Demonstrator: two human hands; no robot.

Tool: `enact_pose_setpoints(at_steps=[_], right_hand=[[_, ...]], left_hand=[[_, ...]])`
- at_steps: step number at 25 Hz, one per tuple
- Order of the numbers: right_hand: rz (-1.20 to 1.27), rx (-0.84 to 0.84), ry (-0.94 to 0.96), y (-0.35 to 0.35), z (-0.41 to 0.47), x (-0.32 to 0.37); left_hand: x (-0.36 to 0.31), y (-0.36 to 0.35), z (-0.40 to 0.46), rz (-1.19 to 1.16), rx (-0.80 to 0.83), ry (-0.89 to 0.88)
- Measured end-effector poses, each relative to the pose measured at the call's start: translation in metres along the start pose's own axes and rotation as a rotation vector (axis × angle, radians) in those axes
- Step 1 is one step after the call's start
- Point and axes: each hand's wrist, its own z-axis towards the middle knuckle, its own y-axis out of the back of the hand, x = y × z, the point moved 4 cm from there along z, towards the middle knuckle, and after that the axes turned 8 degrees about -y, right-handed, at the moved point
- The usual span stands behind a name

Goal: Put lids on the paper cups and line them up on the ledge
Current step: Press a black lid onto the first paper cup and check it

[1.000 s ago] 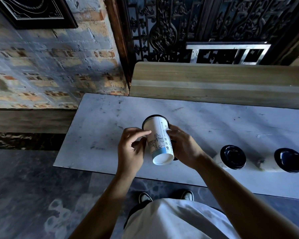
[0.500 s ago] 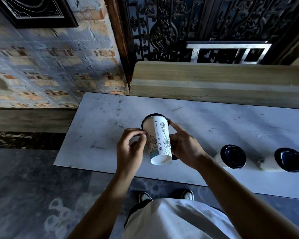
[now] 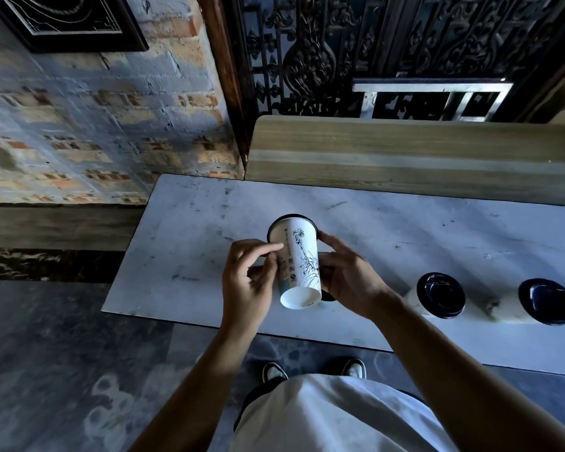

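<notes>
I hold a white paper cup with a line drawing over the marble ledge. It is tilted, with its base toward me and its black lid at the far end. My left hand pinches the cup's left side with curled fingers. My right hand wraps the right side, its forefinger reaching up to the lid's rim. A dark object shows under my right hand; I cannot tell what it is. Two lidded cups stand in a row on the ledge to the right.
A wooden board runs along the back of the ledge, with a dark ornate metal grille above it. A brick wall is to the left. My shoes stand on the stone floor below the ledge's front edge.
The cup has turned in my hands, bringing the drawing round to face me. My left fingers have shifted along its side. The two lidded cups have not moved.
</notes>
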Motion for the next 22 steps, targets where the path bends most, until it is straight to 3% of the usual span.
enact_pose_setpoints(at_steps=[6,14,19,22], right_hand=[[0.051,0.01,-0.013,0.0,0.0,0.001],[0.037,0.074,-0.012,0.003,0.004,-0.001],[0.09,0.126,0.018,0.001,0.001,0.001],[0.1,0.143,0.061,0.0,-0.003,0.002]], left_hand=[[-0.001,-0.001,0.003,0.015,0.048,-0.046],[0.004,-0.003,0.001,-0.092,-0.014,0.09],[0.01,-0.007,-0.003,-0.19,-0.069,0.277],[0.009,-0.007,-0.004,-0.172,-0.05,0.248]])
